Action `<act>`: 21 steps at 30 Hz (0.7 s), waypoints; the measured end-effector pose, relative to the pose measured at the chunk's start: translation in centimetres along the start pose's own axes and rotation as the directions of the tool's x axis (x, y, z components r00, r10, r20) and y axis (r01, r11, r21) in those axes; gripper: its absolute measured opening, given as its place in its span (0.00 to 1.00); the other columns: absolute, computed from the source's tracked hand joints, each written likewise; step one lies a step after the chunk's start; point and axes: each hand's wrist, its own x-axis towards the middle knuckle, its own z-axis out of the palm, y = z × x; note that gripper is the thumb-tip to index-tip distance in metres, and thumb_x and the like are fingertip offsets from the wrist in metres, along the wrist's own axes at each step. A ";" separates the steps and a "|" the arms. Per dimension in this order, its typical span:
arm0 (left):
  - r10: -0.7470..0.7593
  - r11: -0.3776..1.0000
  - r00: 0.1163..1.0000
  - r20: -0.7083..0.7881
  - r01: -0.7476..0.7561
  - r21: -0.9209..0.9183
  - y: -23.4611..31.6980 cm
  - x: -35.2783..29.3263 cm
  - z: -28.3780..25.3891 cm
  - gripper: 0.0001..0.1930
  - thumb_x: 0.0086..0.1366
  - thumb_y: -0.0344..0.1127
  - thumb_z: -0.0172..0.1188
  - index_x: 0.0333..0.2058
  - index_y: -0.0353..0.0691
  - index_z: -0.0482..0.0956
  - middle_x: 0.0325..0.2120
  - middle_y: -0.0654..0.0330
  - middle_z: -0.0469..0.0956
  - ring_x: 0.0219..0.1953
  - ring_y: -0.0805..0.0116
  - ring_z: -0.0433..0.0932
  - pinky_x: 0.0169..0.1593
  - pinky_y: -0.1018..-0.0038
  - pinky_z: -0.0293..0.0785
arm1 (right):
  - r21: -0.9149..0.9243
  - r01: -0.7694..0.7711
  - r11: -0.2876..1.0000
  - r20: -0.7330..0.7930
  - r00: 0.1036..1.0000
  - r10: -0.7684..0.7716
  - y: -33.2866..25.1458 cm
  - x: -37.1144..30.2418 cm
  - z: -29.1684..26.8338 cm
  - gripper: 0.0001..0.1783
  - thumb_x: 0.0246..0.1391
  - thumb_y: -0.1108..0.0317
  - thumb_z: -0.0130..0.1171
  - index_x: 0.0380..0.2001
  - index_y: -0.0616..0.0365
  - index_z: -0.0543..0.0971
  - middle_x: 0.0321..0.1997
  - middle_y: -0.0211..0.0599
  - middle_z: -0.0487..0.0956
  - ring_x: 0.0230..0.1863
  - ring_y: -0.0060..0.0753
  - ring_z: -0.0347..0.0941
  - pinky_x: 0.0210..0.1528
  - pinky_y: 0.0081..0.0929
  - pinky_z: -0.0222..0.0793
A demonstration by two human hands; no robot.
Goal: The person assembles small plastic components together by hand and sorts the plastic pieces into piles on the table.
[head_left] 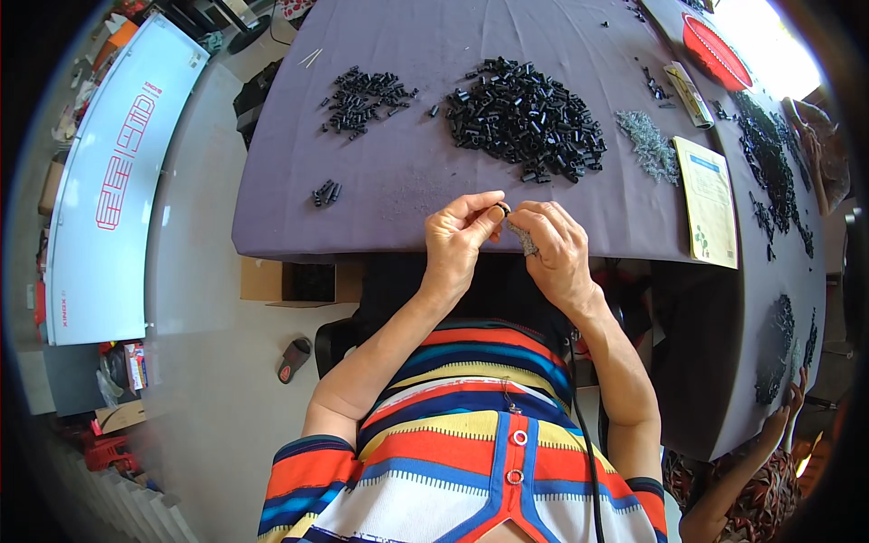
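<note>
My left hand (457,240) pinches a small black tube part (501,210) between thumb and fingertips at the near edge of the purple table (398,181). My right hand (554,246) meets it there and holds a bunch of small grey metal springs (522,239) in its fingers. Both hands touch at the fingertips. A large heap of black tube parts (529,118) lies just beyond them, a smaller heap (364,98) to the far left, and a few loose black parts (327,192) near the left edge. A pile of grey springs (649,143) lies at the right.
A yellow-green booklet (708,199) and a narrow packet (689,93) lie at the right, a red tray (715,52) at the far end. More black parts (774,167) spread along the right side, where another person's hand (780,421) reaches. A cardboard box (288,281) sits under the table.
</note>
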 end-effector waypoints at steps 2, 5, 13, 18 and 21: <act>0.014 1.000 1.000 -0.015 -0.014 -0.018 0.1 0.0 0.1 0.09 0.61 0.23 0.58 0.41 0.33 0.80 0.30 0.61 0.80 0.28 0.77 0.74 0.33 0.81 0.72 | 0.061 -0.044 0.997 -0.035 0.998 0.046 -0.3 0.3 0.1 0.21 0.27 0.88 0.54 0.32 0.60 0.74 0.33 0.39 0.76 0.35 0.45 0.74 0.36 0.34 0.72; -0.040 0.979 0.999 0.000 0.040 -0.198 0.3 -0.1 0.1 0.11 0.61 0.24 0.58 0.43 0.33 0.78 0.31 0.61 0.79 0.29 0.77 0.74 0.35 0.80 0.71 | 0.210 -0.201 0.957 -0.075 0.972 0.221 -0.6 0.2 0.5 0.19 0.32 0.89 0.54 0.32 0.61 0.75 0.32 0.40 0.78 0.35 0.41 0.76 0.37 0.30 0.73; -0.056 0.949 0.998 0.020 0.059 -0.309 0.4 -0.3 0.5 0.09 0.62 0.24 0.57 0.41 0.36 0.78 0.32 0.60 0.79 0.29 0.76 0.74 0.35 0.80 0.72 | 0.427 -0.408 0.807 -0.026 0.887 0.462 -1.1 0.0 0.3 0.12 0.42 0.86 0.58 0.32 0.63 0.77 0.30 0.36 0.80 0.32 0.26 0.78 0.37 0.22 0.72; -0.033 0.947 0.999 0.029 0.040 -0.319 0.1 -0.3 0.5 0.08 0.62 0.23 0.57 0.40 0.37 0.78 0.32 0.60 0.79 0.29 0.76 0.75 0.34 0.79 0.72 | 0.470 -0.419 0.777 -0.025 0.873 0.487 -0.9 -0.2 0.4 0.11 0.43 0.87 0.57 0.31 0.63 0.76 0.30 0.35 0.80 0.32 0.23 0.76 0.37 0.20 0.72; 0.023 0.955 0.999 0.038 -0.011 -0.295 0.1 -0.4 0.7 0.07 0.61 0.22 0.58 0.39 0.37 0.78 0.32 0.59 0.79 0.30 0.76 0.75 0.34 0.80 0.72 | 0.549 -0.432 0.716 -0.024 0.848 0.530 -0.8 -0.4 0.6 0.10 0.44 0.87 0.57 0.31 0.63 0.76 0.30 0.32 0.80 0.32 0.19 0.75 0.36 0.19 0.71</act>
